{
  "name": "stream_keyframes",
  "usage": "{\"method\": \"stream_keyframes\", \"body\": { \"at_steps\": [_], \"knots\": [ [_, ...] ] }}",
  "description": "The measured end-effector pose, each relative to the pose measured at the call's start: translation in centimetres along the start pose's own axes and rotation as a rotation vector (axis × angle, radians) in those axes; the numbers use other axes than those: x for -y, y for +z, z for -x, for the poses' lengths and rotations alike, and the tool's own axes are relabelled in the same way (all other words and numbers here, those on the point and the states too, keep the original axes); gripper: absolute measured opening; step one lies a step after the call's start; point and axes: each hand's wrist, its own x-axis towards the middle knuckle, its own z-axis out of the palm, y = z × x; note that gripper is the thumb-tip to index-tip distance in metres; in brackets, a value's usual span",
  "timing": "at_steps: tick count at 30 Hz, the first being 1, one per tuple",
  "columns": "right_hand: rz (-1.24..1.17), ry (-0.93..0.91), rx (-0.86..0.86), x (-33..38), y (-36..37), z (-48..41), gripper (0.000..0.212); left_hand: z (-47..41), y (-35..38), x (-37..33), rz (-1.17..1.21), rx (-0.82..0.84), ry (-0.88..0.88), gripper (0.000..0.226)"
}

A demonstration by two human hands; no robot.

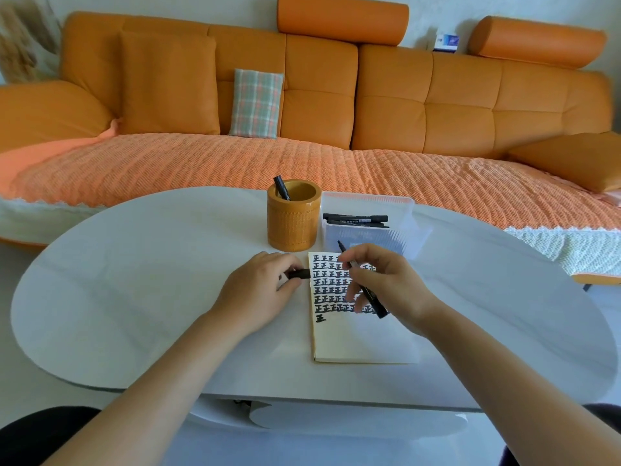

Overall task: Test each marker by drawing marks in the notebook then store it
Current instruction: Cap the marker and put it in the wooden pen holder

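An open notebook [356,334] lies on the white table [134,280], its upper half filled with rows of black marks. Above those marks my right hand [389,284] holds an uncapped black marker [369,294], tip pointing up and away. My left hand [265,290], resting beside the notebook's left edge, pinches the black marker cap [299,273]. An orange pen holder [292,215] stands behind the notebook with one black marker [281,187] leaning inside. To its right, a clear plastic box [369,227] holds several black markers [355,219].
An orange sofa [369,105] with a quilted cover and a plaid cushion [257,103] runs behind the oval table. The table's left and right portions carry nothing. My dark-clothed knees show at the bottom corners.
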Motion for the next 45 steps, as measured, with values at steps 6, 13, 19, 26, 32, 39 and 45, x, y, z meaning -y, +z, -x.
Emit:
{"method": "stream_keyframes", "body": {
  "at_steps": [6, 13, 19, 26, 32, 39, 45],
  "knots": [
    [0.615, -0.115, -0.112, -0.5, -0.2, -0.2, 0.025, -0.2, -0.2, -0.5, 0.115, -0.008, -0.021, 0.018],
    [0.818, -0.13, -0.12, -0.5, -0.2, -0.2, 0.023, -0.1, 0.1, -0.7, 0.168, 0.039, -0.009, 0.017],
    [0.849, -0.173, -0.075, -0.6, 0.1, -0.1, 0.023, 0.0, 0.0, -1.1, 0.14, 0.07, 0.005, 0.018],
    [0.818, -0.228, -0.006, -0.5, -0.1, -0.4, 0.022, 0.0, -0.3, -1.6, 0.158, 0.118, 0.037, 0.019],
    [1.109, -0.461, 0.057, -0.8, 1.4, -0.2, 0.026, 0.3, -0.3, -2.9, 0.257, 0.185, -0.014, 0.017],
    [1.263, -0.405, -0.115, -0.7, 2.7, -0.5, 0.06, -0.2, -0.6, -3.4, 0.437, 0.303, -0.077, 0.027],
    [1.172, -0.162, -0.132, -0.4, 2.3, -1.0, 0.052, -2.1, -0.9, -1.2, 0.321, 0.048, -0.054, 0.014]
  ]
}}
